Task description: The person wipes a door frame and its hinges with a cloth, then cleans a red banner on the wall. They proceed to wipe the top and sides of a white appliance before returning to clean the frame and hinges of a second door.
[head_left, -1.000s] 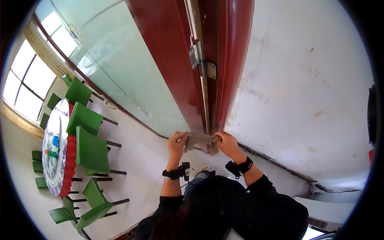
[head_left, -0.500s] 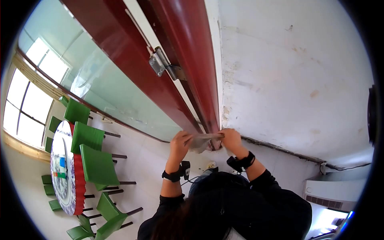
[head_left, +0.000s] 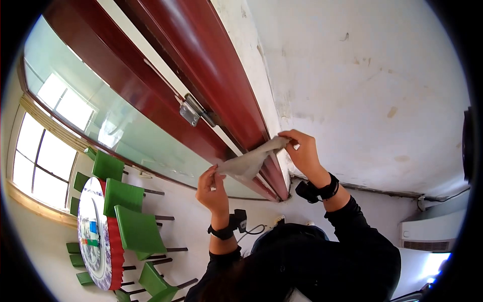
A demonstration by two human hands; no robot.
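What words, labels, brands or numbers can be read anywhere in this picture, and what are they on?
No readable text anywhere.
Cloth, held between left hand and right hand: plain, no print shows.
Round table: small coloured patches on its top, too small to read.
White unit low on the wall: no label can be made out.
Door hinge: no marking legible.

Worker in a black long-sleeved top (head_left: pixel 327 267), sleeves ending short of the wrists. Below the left hand (head_left: pixel 212 187) sits a black wrist strap (head_left: pixel 221 232) carrying a boxy black device (head_left: pixel 239 220) and a thin dark cable (head_left: pixel 256 229); the right hand (head_left: pixel 304 151) has a matching band (head_left: pixel 327 191).
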